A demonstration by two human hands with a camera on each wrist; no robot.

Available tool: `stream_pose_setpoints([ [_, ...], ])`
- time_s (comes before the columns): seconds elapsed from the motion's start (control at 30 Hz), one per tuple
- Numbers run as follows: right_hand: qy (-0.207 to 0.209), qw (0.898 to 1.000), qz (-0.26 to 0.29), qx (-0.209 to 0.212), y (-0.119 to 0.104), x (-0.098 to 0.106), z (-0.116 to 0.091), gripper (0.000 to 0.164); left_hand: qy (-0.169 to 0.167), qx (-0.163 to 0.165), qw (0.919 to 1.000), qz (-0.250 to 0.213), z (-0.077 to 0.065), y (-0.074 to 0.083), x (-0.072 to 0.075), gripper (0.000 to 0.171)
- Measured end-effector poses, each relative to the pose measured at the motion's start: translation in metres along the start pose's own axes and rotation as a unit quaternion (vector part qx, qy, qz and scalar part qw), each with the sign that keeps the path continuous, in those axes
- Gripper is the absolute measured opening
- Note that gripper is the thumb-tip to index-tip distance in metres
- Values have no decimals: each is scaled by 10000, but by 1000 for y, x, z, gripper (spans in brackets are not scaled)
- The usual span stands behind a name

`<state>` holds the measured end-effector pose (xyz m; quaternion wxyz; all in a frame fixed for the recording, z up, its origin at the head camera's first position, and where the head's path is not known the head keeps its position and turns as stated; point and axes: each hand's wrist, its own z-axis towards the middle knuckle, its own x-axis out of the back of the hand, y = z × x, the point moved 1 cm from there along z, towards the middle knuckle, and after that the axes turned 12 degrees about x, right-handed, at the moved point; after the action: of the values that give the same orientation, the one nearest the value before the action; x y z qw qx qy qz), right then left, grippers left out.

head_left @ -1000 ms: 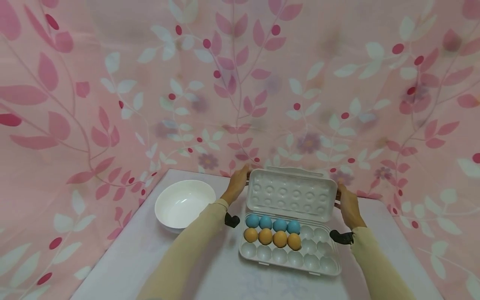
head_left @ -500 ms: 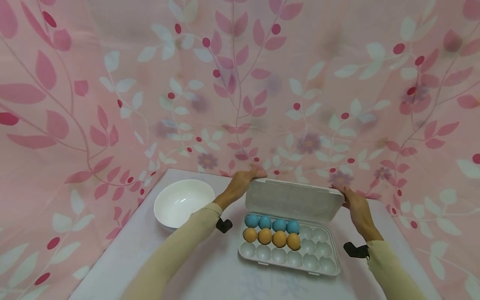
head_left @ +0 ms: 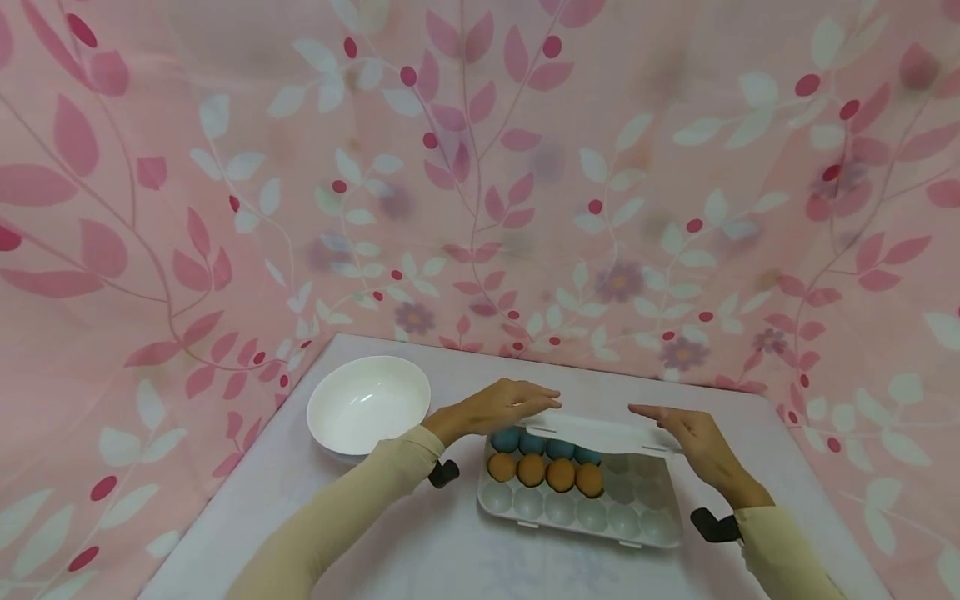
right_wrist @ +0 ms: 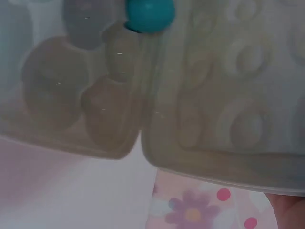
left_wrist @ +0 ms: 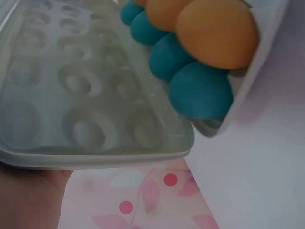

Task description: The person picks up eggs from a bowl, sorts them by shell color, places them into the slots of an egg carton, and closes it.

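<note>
A white egg carton (head_left: 558,512) lies on the table, its lid (head_left: 600,433) tipped forward and partly down over the tray. Four-across is avoided here: several blue eggs (head_left: 558,447) sit in the back row, partly hidden by the lid, and several orange eggs (head_left: 561,476) fill part of the middle row. My left hand (head_left: 506,406) rests on the lid's left end with fingers straight. At its right end my right hand (head_left: 707,454) touches the lid, fingers extended inward. Both wrist views show the dimpled inside of the lid (left_wrist: 76,86) above the hinge.
A white bowl (head_left: 367,408) stands left of the carton, beside my left forearm. The table (head_left: 420,533) has a pale cloth. Behind it hangs a pink curtain (head_left: 480,208) with a leaf pattern.
The lid has swung from upright forward and down towards the tray. My hands have gone from gripping its sides to lying on its outer face with straightened fingers.
</note>
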<state>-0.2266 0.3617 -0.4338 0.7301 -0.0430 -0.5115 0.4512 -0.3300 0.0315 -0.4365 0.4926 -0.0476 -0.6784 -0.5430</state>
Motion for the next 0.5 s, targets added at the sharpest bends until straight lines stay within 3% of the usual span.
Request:
stream_pose_setpoints([
  [0.17, 29, 9985, -542, 77, -1, -14, -14, 37, 61, -404, 9973, 616, -12, -3, -15, 53],
  [0.3, 30, 9971, -702, 303, -4, -25, -25, 38, 175, -751, 9905, 1141, -23, -6, -27, 52],
  [0.4, 60, 9949, -869, 500, -7, -33, -34, 39, 426, -1161, 9809, 1500, -28, -8, -36, 45],
  [0.5, -12, 9904, -1263, 569, -7, -40, -41, 44, 672, -1544, 9661, 1955, -31, -10, -44, 42],
])
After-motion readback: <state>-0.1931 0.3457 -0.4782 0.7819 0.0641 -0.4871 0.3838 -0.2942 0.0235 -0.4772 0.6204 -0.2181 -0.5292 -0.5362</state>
